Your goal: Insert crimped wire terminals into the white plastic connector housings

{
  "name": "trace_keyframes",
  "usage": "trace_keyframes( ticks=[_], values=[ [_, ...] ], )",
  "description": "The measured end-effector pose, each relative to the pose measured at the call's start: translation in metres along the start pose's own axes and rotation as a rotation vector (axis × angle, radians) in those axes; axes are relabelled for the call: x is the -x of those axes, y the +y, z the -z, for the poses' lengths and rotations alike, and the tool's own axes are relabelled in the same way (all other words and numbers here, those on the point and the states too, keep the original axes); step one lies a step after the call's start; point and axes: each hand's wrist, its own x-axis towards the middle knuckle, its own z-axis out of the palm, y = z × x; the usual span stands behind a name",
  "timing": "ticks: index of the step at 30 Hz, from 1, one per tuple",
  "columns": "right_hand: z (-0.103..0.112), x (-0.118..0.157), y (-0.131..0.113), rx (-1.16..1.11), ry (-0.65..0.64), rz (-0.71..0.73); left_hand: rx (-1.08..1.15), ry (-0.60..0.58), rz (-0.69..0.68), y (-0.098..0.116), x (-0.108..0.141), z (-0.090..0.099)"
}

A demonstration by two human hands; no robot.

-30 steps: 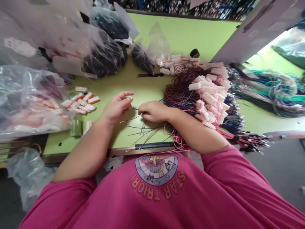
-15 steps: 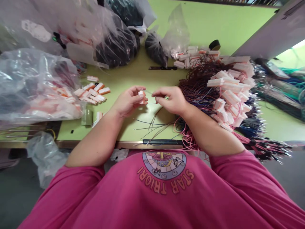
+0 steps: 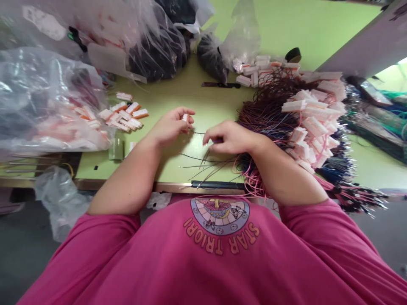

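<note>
My left hand [image 3: 173,125] is closed around a small white-and-orange connector housing [image 3: 185,117], pinched between thumb and fingers. A thin dark wire [image 3: 199,133] runs from beside the connector towards my right hand. My right hand [image 3: 227,136] hovers over the table, its thumb and index finger curved and apart, with no held thing showing between them. Just below it lie loose dark and grey wires [image 3: 206,163], their ends fanned out to the left. Part of the connector is hidden by my left fingers.
Left of my hands lie loose connectors [image 3: 124,115] beside a clear plastic bag [image 3: 54,106] of more. A large bundle of wires [image 3: 263,101] with white connectors [image 3: 313,123] fills the right. Behind are a dark-handled blade [image 3: 221,85], bagged black parts [image 3: 159,53] and a tape roll [image 3: 293,55].
My right hand has moved slightly down, away from the connector towards the loose wires, and its fingers have parted. My left hand, still holding the connector, has shifted slightly left and up.
</note>
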Motion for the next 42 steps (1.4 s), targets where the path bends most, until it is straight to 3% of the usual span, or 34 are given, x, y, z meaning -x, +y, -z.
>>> trace_keyframes(
  ticks=[3,7,9,13,18,21,28,34,42],
  values=[
    [-0.007,-0.001,-0.005,0.272,-0.243,-0.045,0.075,0.048,-0.013,0.002,-0.002,-0.001],
    [-0.015,-0.005,-0.007,0.398,-0.281,-0.052,0.094,0.001,-0.006,0.001,0.004,-0.01],
    [-0.015,-0.007,-0.004,0.321,-0.216,-0.026,0.106,-0.027,0.002,0.0,0.006,-0.011],
    [-0.012,-0.007,0.005,0.085,0.136,-0.059,0.192,-0.062,0.016,-0.003,0.004,-0.007],
    [-0.009,-0.006,0.012,0.059,0.473,-0.129,0.29,-0.117,-0.011,-0.003,0.004,-0.004],
    [-0.009,-0.007,0.013,0.023,0.591,-0.181,0.361,-0.182,-0.016,-0.003,0.006,-0.004],
    [-0.014,-0.008,0.013,0.097,0.597,-0.214,0.406,-0.233,0.013,-0.004,0.009,-0.005],
    [-0.018,-0.006,0.013,0.339,0.591,-0.21,0.412,-0.23,-0.003,-0.006,0.01,-0.01],
    [-0.022,-0.005,0.013,0.562,0.486,-0.164,0.429,-0.184,-0.04,-0.009,0.009,-0.015]
  ],
)
